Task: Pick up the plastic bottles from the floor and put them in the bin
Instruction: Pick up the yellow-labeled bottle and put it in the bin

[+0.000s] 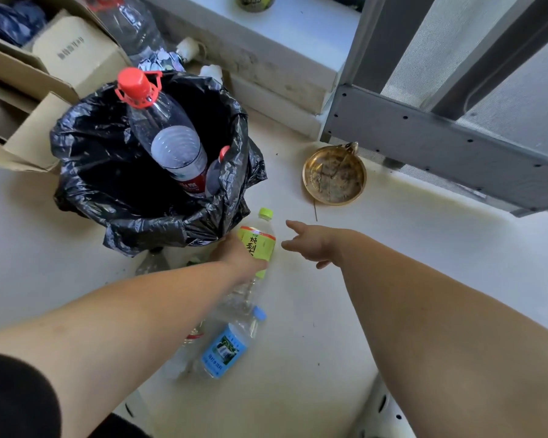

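left hand (241,252) wrapped round the green-label bottle (257,245), just near of the bin (114,197). right hand (310,245) alongside, fingers spread, holding nothing.

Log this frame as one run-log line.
left hand: holding green-label bottle | right hand: open, empty | bin: two bottles inside | floor: blue-label bottle remaining

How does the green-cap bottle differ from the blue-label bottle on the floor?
The green-cap bottle has a yellow-green label and is gripped by the left hand; the blue-label bottle has a blue cap and lies untouched, nearer the camera. Both are clear plastic and outside the bin.
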